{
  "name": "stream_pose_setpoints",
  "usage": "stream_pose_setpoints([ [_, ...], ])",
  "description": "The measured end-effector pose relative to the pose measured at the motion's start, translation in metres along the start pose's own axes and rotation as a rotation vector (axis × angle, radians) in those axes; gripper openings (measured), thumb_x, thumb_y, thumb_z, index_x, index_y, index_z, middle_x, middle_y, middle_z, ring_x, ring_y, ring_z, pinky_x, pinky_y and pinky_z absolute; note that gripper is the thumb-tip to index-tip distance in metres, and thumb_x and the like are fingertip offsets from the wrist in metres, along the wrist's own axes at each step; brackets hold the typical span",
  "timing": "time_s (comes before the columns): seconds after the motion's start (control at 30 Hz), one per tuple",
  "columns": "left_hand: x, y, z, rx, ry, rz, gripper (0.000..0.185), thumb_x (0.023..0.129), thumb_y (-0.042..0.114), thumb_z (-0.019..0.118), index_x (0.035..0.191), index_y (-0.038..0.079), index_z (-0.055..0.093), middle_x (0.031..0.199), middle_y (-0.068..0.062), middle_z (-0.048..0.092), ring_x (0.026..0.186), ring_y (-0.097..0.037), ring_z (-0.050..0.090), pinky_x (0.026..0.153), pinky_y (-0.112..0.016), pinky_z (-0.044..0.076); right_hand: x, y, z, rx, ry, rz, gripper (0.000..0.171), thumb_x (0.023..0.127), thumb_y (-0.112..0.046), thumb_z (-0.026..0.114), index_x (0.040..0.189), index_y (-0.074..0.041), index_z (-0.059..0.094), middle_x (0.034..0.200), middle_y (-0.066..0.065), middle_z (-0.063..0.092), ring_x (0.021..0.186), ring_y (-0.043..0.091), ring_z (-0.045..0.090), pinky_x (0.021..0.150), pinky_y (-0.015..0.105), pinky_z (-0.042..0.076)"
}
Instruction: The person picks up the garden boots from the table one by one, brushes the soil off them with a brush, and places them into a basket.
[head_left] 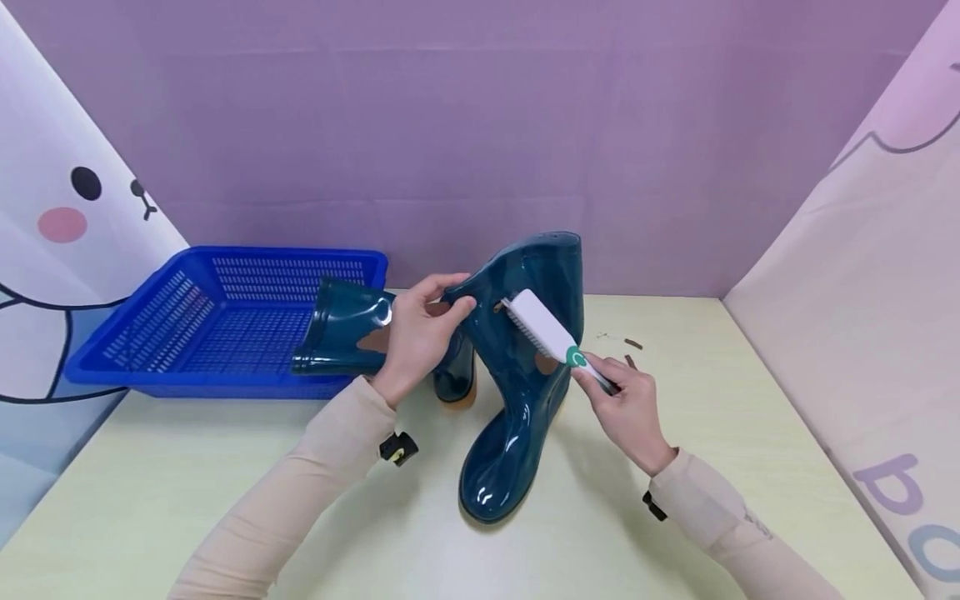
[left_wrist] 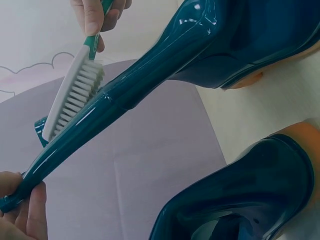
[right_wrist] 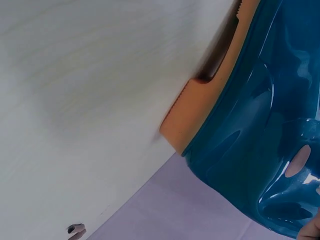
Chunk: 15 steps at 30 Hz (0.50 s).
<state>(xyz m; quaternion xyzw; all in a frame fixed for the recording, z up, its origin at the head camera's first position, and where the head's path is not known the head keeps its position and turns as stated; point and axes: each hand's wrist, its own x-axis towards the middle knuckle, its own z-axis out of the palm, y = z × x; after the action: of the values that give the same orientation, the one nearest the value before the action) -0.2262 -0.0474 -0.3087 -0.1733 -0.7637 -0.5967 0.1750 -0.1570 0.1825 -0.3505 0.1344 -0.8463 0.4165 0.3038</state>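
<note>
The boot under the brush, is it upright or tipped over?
The boot is upright: its orange sole faces the table, shaft rising above.

At the back we see a purple wall (head_left: pixel 480 125), which seems to be of cloth, with faint horizontal creases. On the left stands a white panel (head_left: pixel 67 108) bearing a cartoon face (head_left: pixel 86 185) — black eye, pink cheek. On the right we find a pale panel (head_left: pixel 870 317), pinkish above, with purple and bluish shapes (head_left: pixel 892 483) below. The table (head_left: pixel 750 400) is pale yellow-green — soft light makes its near middle whitish.
</note>
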Motion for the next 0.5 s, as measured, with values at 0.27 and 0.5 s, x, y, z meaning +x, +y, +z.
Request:
stream_pose_setpoints([
  [0.27,0.001,0.000,0.002,-0.006,0.000,-0.023,0.028,0.085,0.016,0.065,0.112,0.010,0.064,0.108,-0.009,0.066,0.084,-0.021,0.069,0.060,-0.026,0.054,0.000,0.019,0.002,0.114,0.087,-0.020,0.025,0.074,0.009,0.069,0.099,0.008,0.068,0.071,0.015,0.063,0.053,0.002,0.040,0.045,0.014,0.033],
  [0.5,0.004,0.003,0.006,0.006,0.003,0.013,0.027,0.084,0.016,0.066,0.111,0.009,0.065,0.109,-0.009,0.066,0.087,-0.021,0.068,0.074,-0.033,0.056,0.003,0.020,0.006,0.062,0.056,-0.108,0.026,0.073,0.006,0.071,0.099,0.007,0.068,0.073,0.014,0.066,0.052,0.003,0.039,0.043,0.014,0.030],
])
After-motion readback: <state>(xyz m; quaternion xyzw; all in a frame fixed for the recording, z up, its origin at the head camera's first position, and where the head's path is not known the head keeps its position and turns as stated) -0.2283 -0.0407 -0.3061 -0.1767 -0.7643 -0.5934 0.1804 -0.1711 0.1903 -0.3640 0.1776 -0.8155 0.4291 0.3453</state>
